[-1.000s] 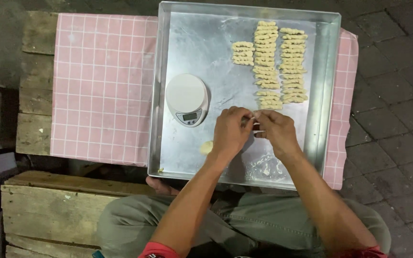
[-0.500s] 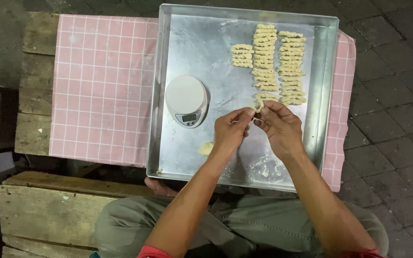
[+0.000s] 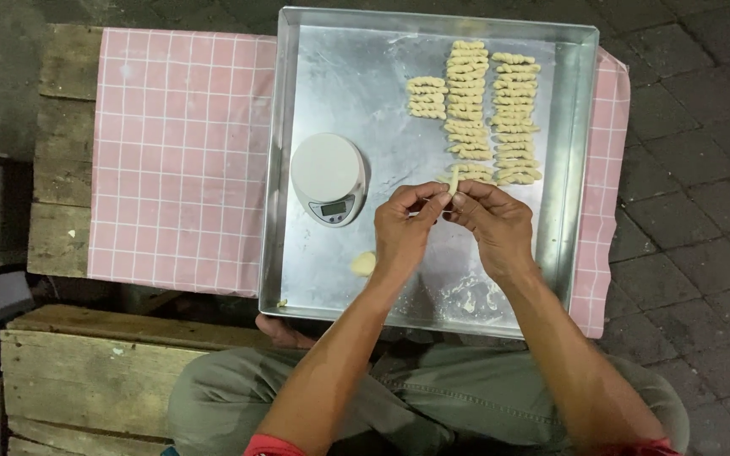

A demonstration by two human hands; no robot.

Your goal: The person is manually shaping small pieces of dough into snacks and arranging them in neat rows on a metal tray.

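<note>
Both hands meet over the metal tray (image 3: 297, 169): the left hand (image 3: 403, 228) and right hand (image 3: 492, 224) have their fingers pinched together on a small dough strip (image 3: 453, 179), just below the rows of twisted pieces (image 3: 483, 110). A light, even pinch seems best, since the pale dough looks soft. A round white scale (image 3: 329, 177) sits on the shiny tray, over pink checked cloth (image 3: 179, 160).

One tray (image 3: 580, 152), one scale (image 3: 328, 178), three rows of twisted dough pieces (image 3: 467, 110) (uneven lengths).
</note>
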